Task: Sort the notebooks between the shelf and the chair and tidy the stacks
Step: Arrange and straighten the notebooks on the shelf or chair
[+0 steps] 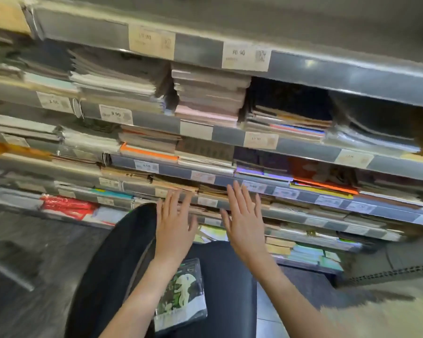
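— What's on the chair (230,276)?

— One notebook (181,293) in a clear plastic sleeve. Its cover is dark green with a pale leaf or plant figure, and a white band runs along the near end. It lies flat on the black seat, a little askew, just under the left forearm.

— And the rest of the notebooks?

— On the shelf (230,57), several grey metal tiers, each with pale price tags along its front edge. The stacks (210,93) lie flat, spines and page edges outward: beige and pink covers in the middle of the upper tier, a low multicoloured pile to their right, orange and brown ones a tier below, purple, orange and yellow further down at right, red packs at lower left. Many stacks are uneven, with edges sticking out. The picture is blurred, so the tag prints are hard to read.

— The hands?

— Both are released, fingers straight and spread, holding nothing. The left hand (175,220) and the right hand (244,220) are raised side by side in front of a low tier with brown notebooks. I cannot tell whether the fingertips touch it.
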`<move>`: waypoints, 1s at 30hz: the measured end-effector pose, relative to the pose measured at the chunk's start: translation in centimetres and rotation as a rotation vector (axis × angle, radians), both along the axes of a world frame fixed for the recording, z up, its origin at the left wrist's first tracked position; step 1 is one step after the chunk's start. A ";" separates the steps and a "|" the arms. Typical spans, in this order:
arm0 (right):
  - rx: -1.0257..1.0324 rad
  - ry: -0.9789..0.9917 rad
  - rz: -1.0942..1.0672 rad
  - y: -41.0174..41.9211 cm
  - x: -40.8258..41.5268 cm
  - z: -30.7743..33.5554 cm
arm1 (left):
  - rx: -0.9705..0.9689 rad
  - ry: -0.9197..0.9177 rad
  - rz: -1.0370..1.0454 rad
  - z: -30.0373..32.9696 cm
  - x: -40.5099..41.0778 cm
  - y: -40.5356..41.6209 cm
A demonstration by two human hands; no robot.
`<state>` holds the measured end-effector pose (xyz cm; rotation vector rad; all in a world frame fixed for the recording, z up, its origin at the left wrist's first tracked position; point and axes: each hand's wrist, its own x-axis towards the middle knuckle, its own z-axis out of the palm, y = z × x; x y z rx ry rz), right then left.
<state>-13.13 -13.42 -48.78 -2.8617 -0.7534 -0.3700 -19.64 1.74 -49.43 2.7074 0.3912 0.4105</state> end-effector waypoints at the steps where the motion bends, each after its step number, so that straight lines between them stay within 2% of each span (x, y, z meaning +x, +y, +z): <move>1: -0.004 0.022 0.005 0.0 -0.7 -1.5 | -0.006 0.031 0.009 -1.5 -0.9 0.2; 10: -0.055 0.355 -0.008 0.6 -6.5 -13.4 | -0.034 0.287 0.082 -14.5 -8.9 1.0; 14: -0.112 0.545 -0.032 0.6 -8.5 -18.8 | -0.116 0.432 0.095 -19.4 -12.4 0.4; 19: -0.092 0.654 0.051 0.9 -10.0 -24.2 | -0.265 0.633 0.177 -23.9 -15.3 0.2; 24: -0.076 0.740 0.051 1.5 -10.4 -27.3 | -0.448 0.707 0.240 -26.8 -17.2 0.1; 30: 0.048 0.900 -0.057 3.3 -8.7 -29.0 | -0.668 0.639 0.393 -27.9 -17.2 -0.7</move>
